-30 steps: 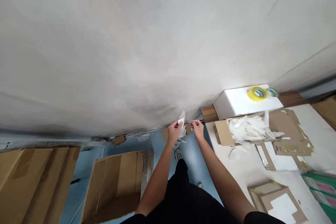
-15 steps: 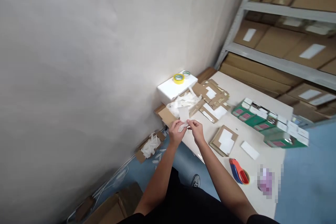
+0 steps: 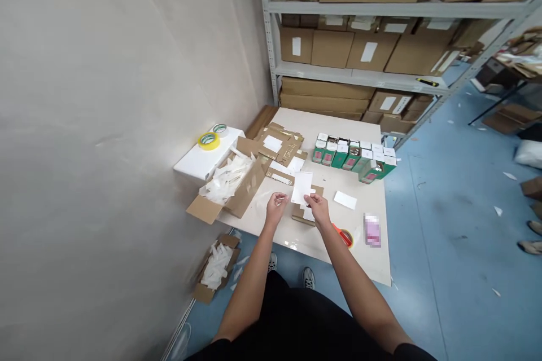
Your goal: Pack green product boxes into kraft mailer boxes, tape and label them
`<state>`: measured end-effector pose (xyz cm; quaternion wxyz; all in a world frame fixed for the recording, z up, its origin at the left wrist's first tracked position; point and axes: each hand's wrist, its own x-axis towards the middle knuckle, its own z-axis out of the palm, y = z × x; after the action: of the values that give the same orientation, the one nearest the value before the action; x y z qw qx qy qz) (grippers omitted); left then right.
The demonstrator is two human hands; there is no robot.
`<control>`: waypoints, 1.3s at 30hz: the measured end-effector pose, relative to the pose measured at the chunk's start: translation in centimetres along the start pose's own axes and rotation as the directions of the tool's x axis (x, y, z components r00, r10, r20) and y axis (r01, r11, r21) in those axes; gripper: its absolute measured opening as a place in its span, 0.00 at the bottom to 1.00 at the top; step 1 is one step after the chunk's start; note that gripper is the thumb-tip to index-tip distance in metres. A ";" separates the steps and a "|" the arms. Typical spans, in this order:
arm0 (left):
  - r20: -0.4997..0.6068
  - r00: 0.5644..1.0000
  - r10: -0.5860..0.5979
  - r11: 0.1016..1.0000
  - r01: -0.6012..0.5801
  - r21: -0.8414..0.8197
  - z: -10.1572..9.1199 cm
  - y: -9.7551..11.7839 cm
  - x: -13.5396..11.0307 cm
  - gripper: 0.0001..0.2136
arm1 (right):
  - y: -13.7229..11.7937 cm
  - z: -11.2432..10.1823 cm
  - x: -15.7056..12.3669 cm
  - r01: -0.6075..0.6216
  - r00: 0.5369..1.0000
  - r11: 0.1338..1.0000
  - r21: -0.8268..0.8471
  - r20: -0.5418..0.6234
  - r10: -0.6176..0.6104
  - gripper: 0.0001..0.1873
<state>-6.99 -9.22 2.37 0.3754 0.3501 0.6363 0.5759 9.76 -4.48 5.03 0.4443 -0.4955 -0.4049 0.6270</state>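
My right hand (image 3: 317,208) pinches the lower right corner of a white label (image 3: 302,186), which stands up above the table. My left hand (image 3: 276,208) is just left of the label, its thumb and fingers pinched together; whatever they hold is too small to make out. Below and behind the label, a flat cardboard packet (image 3: 300,214) with a white label on it is partly covered by my right hand. To the left of my hands, an open cardboard box (image 3: 249,186) is heaped with white paper strips (image 3: 228,177).
Green-and-white boxes (image 3: 349,155) stand in rows at the right. Nearby lie a white slip (image 3: 345,199), a red tape dispenser (image 3: 342,235) and flattened cardboard (image 3: 282,144). Yellow tape (image 3: 209,141) rests on a white box (image 3: 190,163). A shelf rack (image 3: 355,8) of cartons stands behind.
The view has swung right, toward the shelves and table. My left hand has come away from the label, which stays in my right hand.
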 end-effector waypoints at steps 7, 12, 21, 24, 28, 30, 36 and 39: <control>0.196 0.970 -0.145 0.983 0.163 -0.080 1.2 -3.7 2.9 0.19 | 5.3 -1.5 0.9 -0.096 0.994 0.995 -0.037 -0.060 0.093 0.24; 0.120 0.970 -0.209 0.977 0.201 0.076 2.2 -7.2 3.7 0.15 | 9.4 -2.1 2.8 -0.138 0.968 0.932 -0.335 -0.246 0.055 0.21; 0.181 0.936 -0.302 0.921 0.237 0.309 3.0 -12.0 4.8 0.08 | 13.7 -1.1 3.9 -0.309 0.880 0.761 -0.570 -0.474 0.002 0.19; 0.203 0.925 -0.323 0.908 0.242 0.342 2.9 -13.0 4.9 0.08 | 14.5 -0.7 3.5 -0.347 0.864 0.746 -0.569 -0.503 0.018 0.15; 0.201 0.914 -0.351 0.893 0.263 0.367 2.9 -14.1 4.9 0.08 | 15.1 -0.6 3.5 -0.390 0.853 0.719 -0.575 -0.519 0.047 0.12; 0.189 0.918 -0.348 0.890 0.259 0.376 3.0 -14.5 4.9 0.08 | 15.2 -0.6 3.7 -0.402 0.851 0.709 -0.580 -0.522 0.056 0.11; 0.173 0.916 -0.362 0.867 0.263 0.424 3.4 -14.5 5.0 0.08 | 15.2 -0.6 4.2 -0.456 0.841 0.654 -0.603 -0.533 0.095 0.10; 0.172 0.915 -0.365 0.855 0.256 0.451 3.4 -14.2 5.0 0.08 | 15.3 -0.5 4.3 -0.468 0.843 0.627 -0.623 -0.528 0.105 0.10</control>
<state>-6.56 -4.56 -12.30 0.4575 0.3845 0.7404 0.3078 7.33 -4.58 -10.67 0.1789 -0.8189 -0.4216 0.3459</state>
